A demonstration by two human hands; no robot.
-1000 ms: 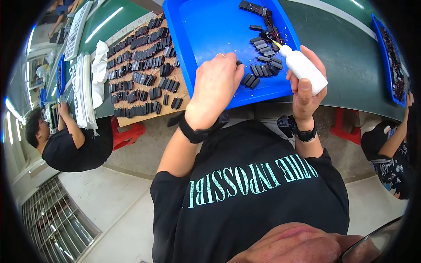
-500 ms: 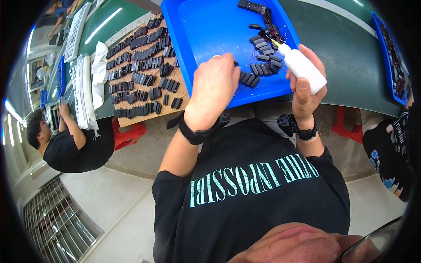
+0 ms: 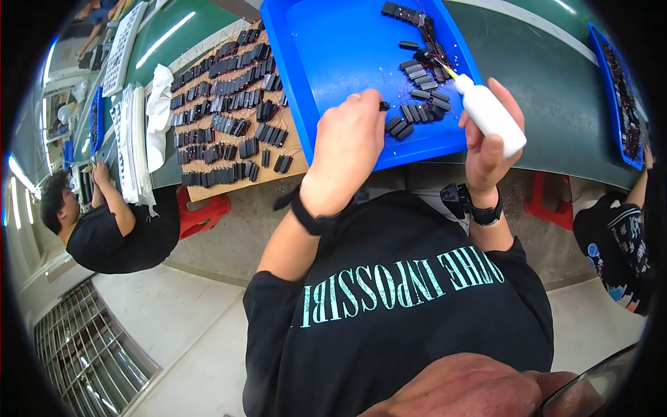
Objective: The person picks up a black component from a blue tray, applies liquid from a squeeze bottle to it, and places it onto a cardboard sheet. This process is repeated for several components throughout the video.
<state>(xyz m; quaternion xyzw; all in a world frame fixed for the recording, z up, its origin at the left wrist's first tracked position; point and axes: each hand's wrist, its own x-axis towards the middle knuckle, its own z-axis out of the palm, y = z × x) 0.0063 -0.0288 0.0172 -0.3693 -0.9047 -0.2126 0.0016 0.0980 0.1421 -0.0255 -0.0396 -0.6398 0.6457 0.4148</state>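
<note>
Over the last half second the changes were small: the right hand (image 3: 485,165) had drawn the white squeeze bottle (image 3: 495,121) a little to the right and nearer the body, and the left hand (image 3: 347,142) had edged to the right, showing more of the small black block (image 3: 384,106) at its fingertips. The right grip was closed round the bottle, with its yellow nozzle (image 3: 450,71) pointing up and left toward the wired blocks; whether the tip touched any of them could not be told. The left grip looked pinched on the small block, though the fingers hid most of it. Both hands were over the near part of the blue tray (image 3: 333,55) on the green bench (image 3: 528,76), where the other black blocks (image 3: 410,112) lay in a curved cluster along the right side, their layout looking unchanged. To the left, rows of similar blocks (image 3: 226,125) stood as before on the brown board (image 3: 292,163). At the far right, a co-worker's forearm had come back into view beside another blue tray (image 3: 631,161). For the work in hand, this suggested only a slight repositioning, with bottle and block both held ready.
</note>
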